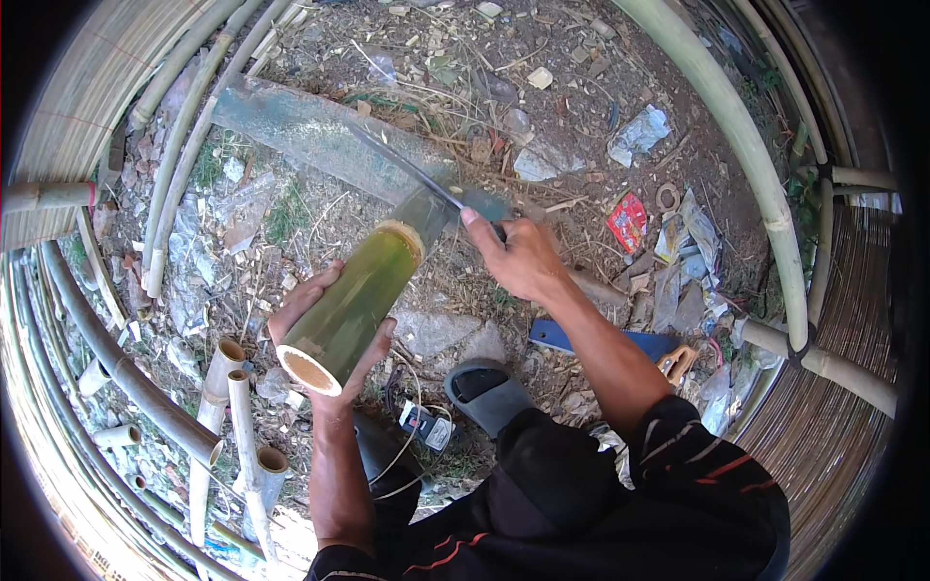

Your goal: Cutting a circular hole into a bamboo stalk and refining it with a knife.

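My left hand (pixel 362 372) is wrapped from below around a thick green bamboo section (pixel 356 302), its fingers showing on one side and the thumb on the other. The bamboo is tilted, with its pale cut end toward me and another pale rim at the far end. My right hand (pixel 525 259) grips a long-bladed knife (pixel 412 167), the thumb lying along the blade's base. The blade points up and to the left, just beyond the far end of the bamboo. Whether it touches the greyish piece beneath I cannot tell.
A weathered board (pixel 300 126) lies on the littered ground ahead. A blue-bladed handsaw (pixel 620 341) rests by my right forearm. Cut bamboo pieces (pixel 218 387) stand at the lower left. A red wrapper (pixel 628 221) is at right, inside a curved bamboo pole (pixel 741 136).
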Action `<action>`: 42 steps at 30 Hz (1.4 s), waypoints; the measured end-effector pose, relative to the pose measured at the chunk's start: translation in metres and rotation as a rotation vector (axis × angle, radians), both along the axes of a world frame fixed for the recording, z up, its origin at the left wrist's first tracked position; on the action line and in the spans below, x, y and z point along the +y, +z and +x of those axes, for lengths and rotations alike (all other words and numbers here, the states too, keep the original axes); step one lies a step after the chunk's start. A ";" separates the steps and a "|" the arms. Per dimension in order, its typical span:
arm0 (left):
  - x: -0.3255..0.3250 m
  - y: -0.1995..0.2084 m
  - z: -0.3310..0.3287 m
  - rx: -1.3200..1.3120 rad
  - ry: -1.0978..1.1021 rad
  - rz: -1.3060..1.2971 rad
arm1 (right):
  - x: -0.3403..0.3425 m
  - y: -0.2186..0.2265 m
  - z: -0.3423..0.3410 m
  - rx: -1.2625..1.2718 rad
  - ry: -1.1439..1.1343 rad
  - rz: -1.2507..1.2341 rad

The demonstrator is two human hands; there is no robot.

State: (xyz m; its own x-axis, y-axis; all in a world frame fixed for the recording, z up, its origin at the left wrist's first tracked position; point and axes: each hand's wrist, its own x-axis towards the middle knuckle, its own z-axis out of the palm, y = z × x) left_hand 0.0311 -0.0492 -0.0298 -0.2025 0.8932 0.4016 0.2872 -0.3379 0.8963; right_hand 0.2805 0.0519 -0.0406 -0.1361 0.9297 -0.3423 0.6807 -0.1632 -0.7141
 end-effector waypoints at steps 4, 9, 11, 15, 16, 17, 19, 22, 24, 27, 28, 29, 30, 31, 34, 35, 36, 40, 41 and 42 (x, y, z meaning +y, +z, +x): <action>-0.005 0.002 -0.001 -0.103 0.036 -0.025 | 0.008 0.068 -0.017 0.119 -0.052 0.036; -0.003 0.006 -0.002 -0.087 0.038 -0.028 | -0.009 0.048 -0.018 0.733 -0.186 0.269; 0.005 0.009 0.011 -0.190 0.046 -0.035 | -0.013 -0.007 0.003 0.049 -0.152 -0.037; -0.007 0.012 -0.001 -0.114 0.103 -0.083 | -0.021 0.017 -0.010 -0.102 -0.114 -0.264; -0.004 0.013 -0.001 -0.128 0.116 -0.108 | -0.013 0.005 -0.008 -0.150 -0.021 -0.110; -0.005 0.012 0.003 -0.225 0.095 -0.119 | -0.006 -0.002 -0.003 -0.204 0.070 0.042; -0.007 0.011 0.000 -0.252 0.080 -0.156 | -0.007 0.007 -0.012 -0.158 0.026 0.018; -0.011 0.009 0.000 -0.178 0.082 -0.149 | -0.001 0.031 -0.014 -0.110 0.021 0.110; -0.010 0.013 -0.002 -0.170 0.076 -0.139 | 0.001 0.076 -0.022 0.124 -0.099 0.254; -0.004 0.016 0.004 -0.148 0.050 -0.104 | -0.002 0.056 -0.018 0.572 -0.298 0.563; -0.001 0.014 0.006 -0.138 0.024 -0.087 | -0.007 0.017 -0.011 0.197 -0.190 0.375; -0.001 0.015 0.007 -0.131 -0.002 -0.073 | -0.012 -0.003 -0.008 -0.175 -0.079 0.177; 0.000 0.012 0.007 -0.130 -0.002 -0.070 | -0.011 -0.007 -0.009 -0.175 -0.079 0.180; 0.001 0.010 0.008 -0.080 -0.015 -0.037 | -0.009 -0.010 -0.008 -0.224 -0.067 0.154; -0.007 0.006 0.004 -0.044 -0.014 -0.047 | -0.002 0.015 -0.013 -0.152 -0.110 -0.075; -0.004 0.006 0.000 -0.041 0.031 -0.065 | 0.012 0.035 -0.019 -0.010 -0.133 -0.252; -0.008 0.005 -0.004 -0.051 0.025 -0.073 | 0.011 0.050 -0.024 -0.005 -0.124 -0.271; -0.008 0.008 -0.004 -0.067 -0.007 -0.006 | -0.008 0.051 -0.021 0.383 -0.187 0.200; -0.007 0.009 0.000 -0.084 -0.021 0.000 | -0.015 0.027 -0.011 0.320 -0.163 0.309; -0.005 0.008 0.003 -0.075 -0.069 -0.002 | -0.021 0.000 0.002 0.027 -0.140 0.080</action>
